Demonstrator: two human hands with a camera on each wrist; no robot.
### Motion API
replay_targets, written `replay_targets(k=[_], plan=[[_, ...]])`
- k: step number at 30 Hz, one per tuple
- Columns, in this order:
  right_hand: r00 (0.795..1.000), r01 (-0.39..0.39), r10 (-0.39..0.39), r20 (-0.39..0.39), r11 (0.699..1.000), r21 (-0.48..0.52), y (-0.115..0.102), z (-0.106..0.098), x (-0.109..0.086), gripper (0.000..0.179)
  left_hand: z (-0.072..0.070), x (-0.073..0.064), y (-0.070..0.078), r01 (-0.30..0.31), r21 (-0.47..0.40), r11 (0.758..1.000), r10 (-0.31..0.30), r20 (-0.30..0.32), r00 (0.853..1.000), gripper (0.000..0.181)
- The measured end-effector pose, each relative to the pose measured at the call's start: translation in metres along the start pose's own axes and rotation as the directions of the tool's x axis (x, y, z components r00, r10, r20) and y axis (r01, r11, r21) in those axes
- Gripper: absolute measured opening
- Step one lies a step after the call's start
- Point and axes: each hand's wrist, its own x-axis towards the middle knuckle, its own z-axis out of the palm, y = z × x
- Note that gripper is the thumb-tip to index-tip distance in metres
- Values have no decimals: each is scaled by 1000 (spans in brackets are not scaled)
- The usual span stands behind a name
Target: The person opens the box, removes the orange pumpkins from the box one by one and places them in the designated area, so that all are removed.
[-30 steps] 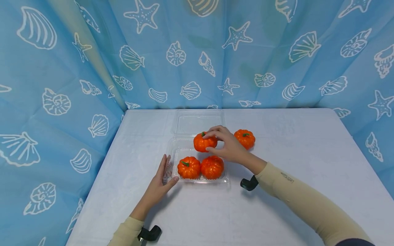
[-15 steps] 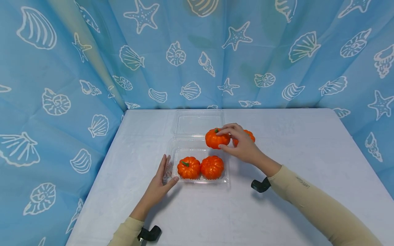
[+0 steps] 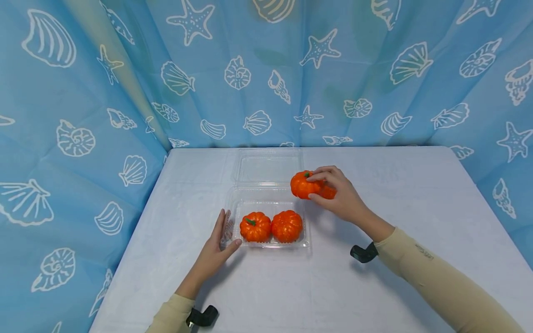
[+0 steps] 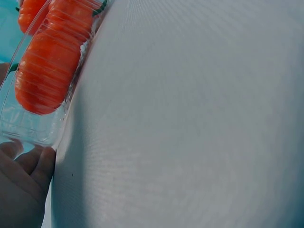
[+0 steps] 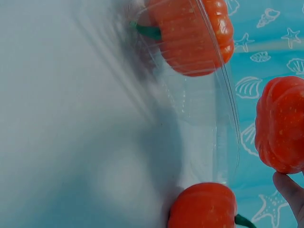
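My right hand holds a small orange pumpkin with a green stem, raised over the back right corner of the clear plastic clamshell container. Behind that hand, partly hidden, a second pumpkin sits on the table; the right wrist view shows this pumpkin beside the container. Two more lie side by side in the container's front half: a left pumpkin with its stem up and a right pumpkin. My left hand rests against the container's left side, fingers extended and thumb at the front corner.
The container's hinged lid lies folded back toward the table's far edge. A white cloth covers the table. Blue curtains with shell and starfish prints hang behind and at both sides.
My right hand has carried its pumpkin from over the container's back half rightward, so it now overlaps the pumpkin on the table. The left hand and container have stayed in place.
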Motion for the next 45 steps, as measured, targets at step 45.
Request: replay_targets(k=[45], plan=[[955, -256, 227, -190, 955, -149, 84, -75, -52, 34, 0, -1, 1, 15, -9, 1000, -15, 1, 1000, 97]])
